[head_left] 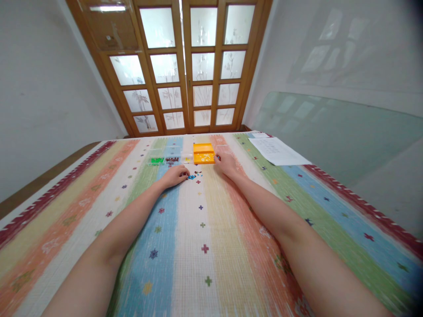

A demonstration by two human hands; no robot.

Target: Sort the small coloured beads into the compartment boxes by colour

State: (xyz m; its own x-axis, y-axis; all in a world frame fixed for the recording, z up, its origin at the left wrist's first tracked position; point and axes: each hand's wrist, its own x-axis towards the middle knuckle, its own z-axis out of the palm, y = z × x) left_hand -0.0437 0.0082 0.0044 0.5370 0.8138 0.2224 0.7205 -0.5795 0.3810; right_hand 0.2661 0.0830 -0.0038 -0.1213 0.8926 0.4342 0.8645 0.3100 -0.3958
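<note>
My left hand (pixel 175 176) rests on the tablecloth with its fingers curled together at the edge of a small pile of blue pieces (pixel 191 177). Any piece between those fingertips is too small to make out. A few dark and brownish bits (pixel 198 172) lie just beyond the pile. My right hand (pixel 226 164) is closed in a pinch at the right side of an open yellow-orange case (pixel 204 148) holding small pale pieces. What its fingers grip cannot be made out. Partly behind this hand is a clear box (pixel 222 148).
Left of the case stand clear boxes with green pieces (pixel 157 160), dark red-brown pieces (pixel 172 160) and yellow pieces (pixel 187 160). White paper sheets (pixel 279 151) lie at the right on the striped tablecloth (pixel 194 264). A glass-paned wooden door (pixel 187 66) rises behind the table.
</note>
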